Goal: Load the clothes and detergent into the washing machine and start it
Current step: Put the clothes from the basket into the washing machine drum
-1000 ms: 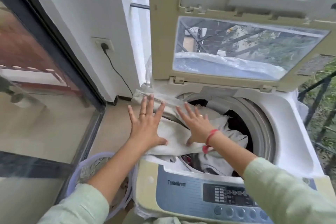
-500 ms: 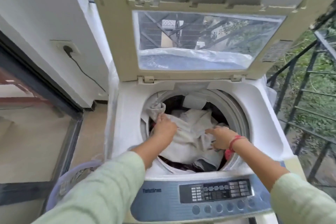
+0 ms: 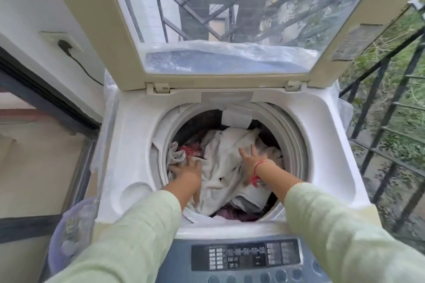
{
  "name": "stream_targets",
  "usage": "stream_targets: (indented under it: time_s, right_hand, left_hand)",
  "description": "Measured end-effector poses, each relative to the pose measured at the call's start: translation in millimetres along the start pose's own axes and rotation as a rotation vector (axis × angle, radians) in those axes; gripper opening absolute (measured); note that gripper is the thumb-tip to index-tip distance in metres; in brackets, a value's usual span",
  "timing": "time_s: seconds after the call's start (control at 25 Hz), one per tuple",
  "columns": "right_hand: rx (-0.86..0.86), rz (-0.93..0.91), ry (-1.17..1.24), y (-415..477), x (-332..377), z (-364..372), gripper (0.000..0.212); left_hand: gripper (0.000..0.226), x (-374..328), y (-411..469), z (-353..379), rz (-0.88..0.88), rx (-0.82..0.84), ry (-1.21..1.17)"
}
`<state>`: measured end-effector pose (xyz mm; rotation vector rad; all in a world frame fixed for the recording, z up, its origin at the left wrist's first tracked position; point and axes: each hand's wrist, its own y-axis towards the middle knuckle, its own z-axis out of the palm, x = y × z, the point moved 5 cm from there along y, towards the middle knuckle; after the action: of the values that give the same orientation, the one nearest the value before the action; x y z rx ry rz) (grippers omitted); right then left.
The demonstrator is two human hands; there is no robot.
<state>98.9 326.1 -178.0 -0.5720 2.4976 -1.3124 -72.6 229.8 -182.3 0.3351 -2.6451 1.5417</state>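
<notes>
The top-loading washing machine (image 3: 128, 145) stands with its lid (image 3: 96, 30) upright and open. Its drum (image 3: 296, 145) holds a pile of clothes: a big white cloth (image 3: 223, 167) on top, a grey piece (image 3: 176, 156) at the left, red fabric (image 3: 190, 150) and dark pieces underneath. My left hand (image 3: 187, 167) presses down on the clothes at the drum's left side, its fingertips sunk in the cloth. My right hand (image 3: 249, 161), a red thread on its wrist, lies with spread fingers on the white cloth. I see no detergent.
The grey control panel (image 3: 246, 257) with buttons runs along the machine's near edge. A pale plastic laundry basket (image 3: 69, 225) sits on the floor to the left. A wall socket with a plug (image 3: 63, 43) is at the left. A black railing (image 3: 379, 122) stands at the right.
Both hands went from the drum's rim down into the drum, pushing the white cloth in. My head moved closer, over the machine.
</notes>
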Motion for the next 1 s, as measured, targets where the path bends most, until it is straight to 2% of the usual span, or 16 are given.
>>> stream_targets:
  time_s: [0.08, 0.16, 0.24, 0.28, 0.32, 0.4, 0.44, 0.48, 0.56, 0.64, 0.68, 0.72, 0.76, 0.92, 1.0]
  right_hand:
    - [0.172, -0.026, -0.088, 10.3, 7.6, 22.2, 0.117]
    - [0.260, -0.038, -0.209, 2.3, 8.5, 33.5, 0.111]
    - [0.291, -0.051, -0.152, -12.7, 6.9, 28.8, 0.088]
    - [0.290, -0.036, -0.046, -23.2, 5.5, 18.8, 0.071]
    - [0.239, -0.035, 0.090, -29.7, 4.2, 8.9, 0.064]
    - [0.033, -0.065, 0.256, -48.8, 8.9, -17.5, 0.076]
    - [-0.125, -0.105, 0.306, -64.4, 16.5, -34.9, 0.076]
    - [-0.290, -0.180, 0.350, -83.8, 29.2, -49.4, 0.073]
    - [-0.509, -0.350, 0.511, -137.6, 70.7, -68.6, 0.060]
    - [-0.612, -0.561, 0.724, -197.4, 128.2, -76.3, 0.050]
    - [-0.621, -0.675, 0.789, -224.8, 164.1, -76.6, 0.047]
    - [-0.590, -0.773, 0.826, -246.8, 201.3, -72.1, 0.044]
    - [-0.539, -0.842, 0.822, -261.4, 244.2, -62.2, 0.041]
    - [-0.318, -0.910, 0.642, -276.3, 392.9, -1.0, 0.037]
    - [-0.230, -0.877, 0.537, -259.3, 454.1, 40.6, 0.034]
  left_hand:
    - [0.132, -8.8, 11.4, 22.1, -0.022, 0.198, 0.040]
    - [0.106, -13.5, -1.2, 33.4, 0.007, 0.373, 0.055]
    - [0.089, -13.2, -7.2, 32.0, 0.079, 0.319, 0.131]
    - [0.085, -10.8, -7.4, 25.2, 0.102, 0.235, 0.157]
    - [0.080, -6.6, -11.0, 16.7, 0.106, 0.140, 0.170]
    - [0.074, 3.7, -28.1, -3.8, 0.145, -0.083, 0.071]
    - [0.071, 10.3, -44.5, -15.9, 0.190, -0.225, -0.030]
    - [0.068, 20.6, -66.3, -28.6, 0.233, -0.411, -0.151]
    - [0.058, 61.4, -135.6, -43.4, 0.265, -0.869, -0.416]
    - [0.049, 122.7, -209.6, -22.5, 0.193, -1.305, -0.650]
    - [0.046, 158.6, -239.7, 4.8, 0.090, -1.434, -0.732]
    - [0.044, 192.7, -255.7, 42.5, -0.029, -1.471, -0.792]
    - [0.043, 229.8, -261.1, 91.2, -0.151, -1.417, -0.860]
    - [0.069, 339.5, -218.5, 310.7, -0.420, -0.869, -1.118]
    - [0.064, 369.7, -204.7, 404.4, -0.514, -0.668, -1.169]
